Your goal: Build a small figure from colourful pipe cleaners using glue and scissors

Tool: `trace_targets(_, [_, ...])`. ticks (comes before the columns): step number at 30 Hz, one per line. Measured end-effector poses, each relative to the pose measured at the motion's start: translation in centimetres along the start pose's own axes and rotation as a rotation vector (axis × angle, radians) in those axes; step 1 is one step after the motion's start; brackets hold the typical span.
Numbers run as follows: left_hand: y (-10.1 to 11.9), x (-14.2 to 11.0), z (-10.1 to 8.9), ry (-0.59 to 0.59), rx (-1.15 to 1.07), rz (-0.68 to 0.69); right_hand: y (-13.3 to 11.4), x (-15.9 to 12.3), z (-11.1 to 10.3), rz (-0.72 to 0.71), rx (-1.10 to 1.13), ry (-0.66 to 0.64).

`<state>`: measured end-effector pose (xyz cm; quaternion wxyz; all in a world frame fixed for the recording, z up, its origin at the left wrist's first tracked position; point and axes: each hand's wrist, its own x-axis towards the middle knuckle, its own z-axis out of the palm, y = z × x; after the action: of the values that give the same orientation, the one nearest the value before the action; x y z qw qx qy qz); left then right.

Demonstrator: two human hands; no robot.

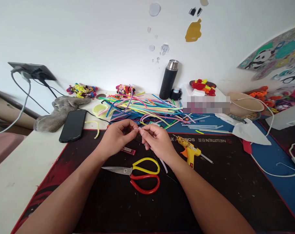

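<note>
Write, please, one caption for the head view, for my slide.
Left hand and right hand, fingertips close together over a dark mat, with scissors, glue gun and pipe cleaners nearby.

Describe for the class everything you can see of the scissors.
The scissors lie on the dark mat, grey metallic blades together and pointing left, joined by a rivet. The large yellow loop handle sits farther away, the red loop handle nearer; both look plastic-coated. Neither the left hand nor the right hand holds them.
</note>
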<state>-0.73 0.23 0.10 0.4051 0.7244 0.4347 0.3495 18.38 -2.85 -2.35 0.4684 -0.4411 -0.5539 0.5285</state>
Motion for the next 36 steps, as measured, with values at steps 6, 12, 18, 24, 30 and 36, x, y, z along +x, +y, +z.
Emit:
trace_targets(6, [0.34,-0.09,0.1,-0.002,0.017,0.013,-0.07,-0.06,0.09,-0.002,0.007,0.004])
trace_targets(12, [0.35,-0.1,0.18,-0.014,0.015,0.005,0.01,-0.23,0.13,-0.046,-0.088,0.036])
trace_targets(18, [0.24,0.09,0.19,-0.046,-0.128,-0.069,-0.13,-0.27,-0.23,-0.144,-0.236,0.053])
trace_targets(24, [0.08,0.04,0.11,-0.037,-0.12,-0.046,-0.06,-0.24,-0.36,-0.111,-0.246,0.039])
trace_targets(30, [0.19,0.03,-0.23,-0.039,-0.122,-0.018,-0.16,-0.27,-0.33,-0.058,-0.156,-0.003])
trace_targets(36, [0.35,0.1,0.07,-0.06,-0.385,-0.125,-0.81,-0.31,-0.32,-0.049,-0.056,-0.039])
